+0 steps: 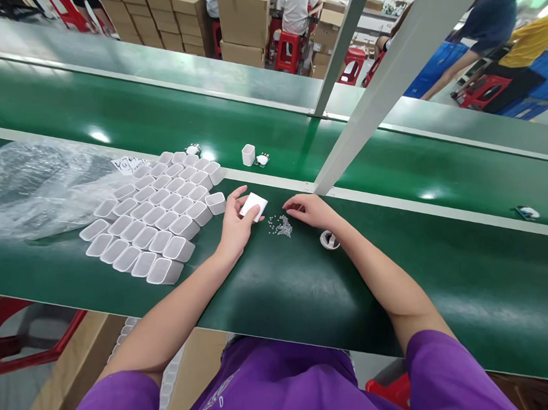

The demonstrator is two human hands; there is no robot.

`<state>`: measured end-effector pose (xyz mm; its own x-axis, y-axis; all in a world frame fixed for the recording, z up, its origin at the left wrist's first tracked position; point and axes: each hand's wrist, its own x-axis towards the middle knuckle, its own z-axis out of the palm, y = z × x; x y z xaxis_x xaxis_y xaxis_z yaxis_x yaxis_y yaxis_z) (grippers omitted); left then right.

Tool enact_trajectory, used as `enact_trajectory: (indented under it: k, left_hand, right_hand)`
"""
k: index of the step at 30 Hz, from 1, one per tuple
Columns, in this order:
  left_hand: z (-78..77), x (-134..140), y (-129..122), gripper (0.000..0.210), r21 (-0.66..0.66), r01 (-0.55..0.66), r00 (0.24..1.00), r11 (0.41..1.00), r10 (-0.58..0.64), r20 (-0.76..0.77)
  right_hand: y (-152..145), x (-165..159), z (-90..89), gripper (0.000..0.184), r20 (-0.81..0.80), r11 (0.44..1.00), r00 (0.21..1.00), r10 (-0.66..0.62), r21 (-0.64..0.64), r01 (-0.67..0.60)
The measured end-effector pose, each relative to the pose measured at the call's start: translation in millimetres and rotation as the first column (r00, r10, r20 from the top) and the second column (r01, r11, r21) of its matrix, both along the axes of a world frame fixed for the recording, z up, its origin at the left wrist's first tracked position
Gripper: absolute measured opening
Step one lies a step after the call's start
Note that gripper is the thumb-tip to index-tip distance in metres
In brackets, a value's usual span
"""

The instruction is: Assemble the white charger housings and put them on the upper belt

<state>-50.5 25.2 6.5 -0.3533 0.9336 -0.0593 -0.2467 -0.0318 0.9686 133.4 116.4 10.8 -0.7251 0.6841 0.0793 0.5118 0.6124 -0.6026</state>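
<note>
A crumpled clear plastic bag [31, 189] lies far left on the green conveyor belt [279, 291], beside rows of open white plastic shells [154, 212]. The left hand [235, 226] pinches one white plastic shell [253, 206], its long axis tilted up-right. Just right, a small pile of tiny grey screws [281, 226] sits under the right hand [311, 210], nearer, fingertips drawn together over it.

Shell block [154, 215] left of left hand [235, 226]; screw pile [281, 226] between hands.
</note>
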Motion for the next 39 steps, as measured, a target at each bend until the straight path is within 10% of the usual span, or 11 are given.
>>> enact_trajectory:
  k: [23,30,39]
  left_hand:
    - [3.2,1.9,-1.1,0.029,-0.13,0.113,0.981,0.985,-0.09,0.17]
    - [9.7,8.9,-11.7,0.039,-0.095,0.229,0.922,0.969,-0.185,0.341]
    - [10.6,24.3,-33.4,0.053,-0.111,0.424,0.861,0.899,-0.363,0.356]
  right_hand:
    - [-13.9,-6.5,-1.5,0.02,0.392,0.922,0.92,0.026,0.346,-0.173]
    - [-72.9,25.1,23.2,0.012,-0.349,0.987,0.929,-0.124,0.051,0.151]
    - [-120.4,22.2,15.0,0.01,-0.532,0.99,0.841,-0.096,-0.137,0.027]
